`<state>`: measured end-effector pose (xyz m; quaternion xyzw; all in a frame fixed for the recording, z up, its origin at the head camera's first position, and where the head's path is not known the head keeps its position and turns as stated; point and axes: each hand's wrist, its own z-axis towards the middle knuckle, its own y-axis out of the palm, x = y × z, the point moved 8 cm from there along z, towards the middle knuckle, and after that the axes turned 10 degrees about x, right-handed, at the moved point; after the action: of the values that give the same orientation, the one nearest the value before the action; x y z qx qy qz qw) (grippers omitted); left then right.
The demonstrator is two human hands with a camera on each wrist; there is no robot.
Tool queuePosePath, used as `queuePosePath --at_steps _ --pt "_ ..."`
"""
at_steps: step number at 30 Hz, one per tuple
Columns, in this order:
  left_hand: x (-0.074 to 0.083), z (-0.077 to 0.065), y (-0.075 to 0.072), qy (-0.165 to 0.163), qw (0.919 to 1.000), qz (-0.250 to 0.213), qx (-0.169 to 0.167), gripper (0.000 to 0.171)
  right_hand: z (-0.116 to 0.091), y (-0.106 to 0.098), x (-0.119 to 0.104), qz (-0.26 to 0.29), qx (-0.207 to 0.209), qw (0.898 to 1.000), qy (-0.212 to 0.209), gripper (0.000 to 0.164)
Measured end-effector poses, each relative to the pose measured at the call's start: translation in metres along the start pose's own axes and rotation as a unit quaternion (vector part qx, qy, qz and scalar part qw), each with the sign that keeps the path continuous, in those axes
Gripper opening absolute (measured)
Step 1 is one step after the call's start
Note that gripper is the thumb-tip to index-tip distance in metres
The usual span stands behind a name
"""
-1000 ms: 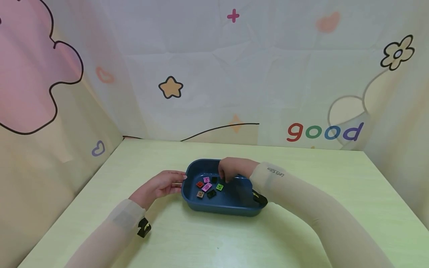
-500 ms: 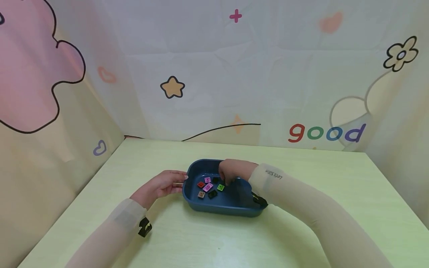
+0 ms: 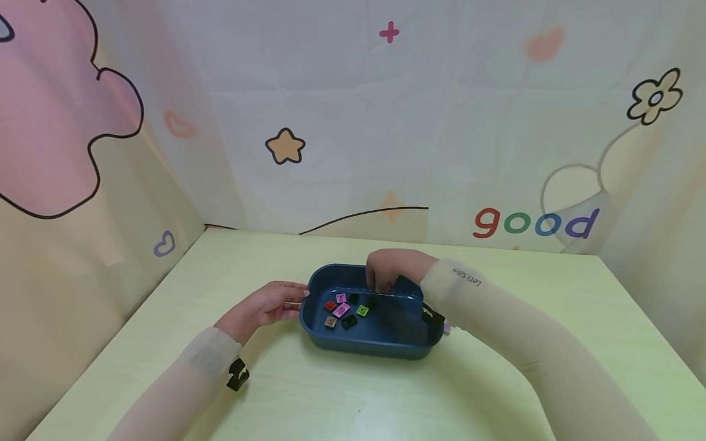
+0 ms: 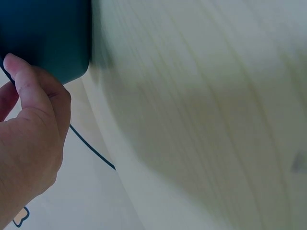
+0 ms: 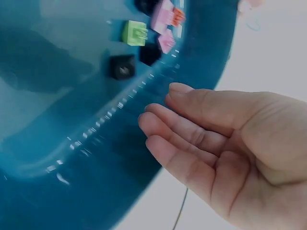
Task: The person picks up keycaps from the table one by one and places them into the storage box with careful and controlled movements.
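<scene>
Since the earlier frames our right hand (image 3: 388, 268) has lifted out of the blue tray (image 3: 368, 344) and moved toward its far rim; before, its fingers were down among the small blocks. Our left hand (image 3: 268, 303) has stayed at the same place, at the left end of the tray.

In the right wrist view the fingers (image 5: 192, 136) of the right hand are close together, only lightly bent, and they hold nothing. The hand hangs over the far wall of the tray, above the blocks and apart from them.

The left hand rests with its fingertips (image 3: 298, 294) against the left outside wall of the tray. In the left wrist view the thumb (image 4: 24, 81) lies next to the dark corner of the tray (image 4: 48, 38); the fingers look relaxed, not gripping.

The blocks lie on the floor of the tray, in its left half: a red block (image 3: 330, 305), two pink blocks (image 3: 341, 309), a green block (image 3: 362, 311), a brown block (image 3: 330, 321) and some black blocks (image 3: 349, 321). The tray stands on a pale green table (image 3: 331, 398), near its middle.
</scene>
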<state>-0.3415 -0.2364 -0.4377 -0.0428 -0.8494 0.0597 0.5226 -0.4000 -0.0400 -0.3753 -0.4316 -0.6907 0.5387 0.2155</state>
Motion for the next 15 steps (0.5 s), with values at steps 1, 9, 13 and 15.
queuePosePath --at_steps 1,9,13,15 --pt "0.000 0.000 0.000 -0.001 1.0000 -0.001 -0.001 0.047 -0.001 -0.003 0.000 0.001 -0.001 1.000 -0.003 0.029" --pt "0.001 -0.002 0.001 0.002 1.0000 0.004 -0.001 0.047 -0.018 -0.030 0.001 0.003 -0.003 1.000 -0.031 0.031" --pt "0.001 -0.002 0.001 0.001 1.0000 0.001 0.001 0.046 -0.026 -0.040 0.000 -0.009 0.001 0.999 -0.046 0.032" --pt "0.000 -0.001 0.000 -0.001 1.0000 0.001 0.001 0.046 -0.031 -0.044 0.000 -0.013 0.004 0.998 -0.056 0.032"
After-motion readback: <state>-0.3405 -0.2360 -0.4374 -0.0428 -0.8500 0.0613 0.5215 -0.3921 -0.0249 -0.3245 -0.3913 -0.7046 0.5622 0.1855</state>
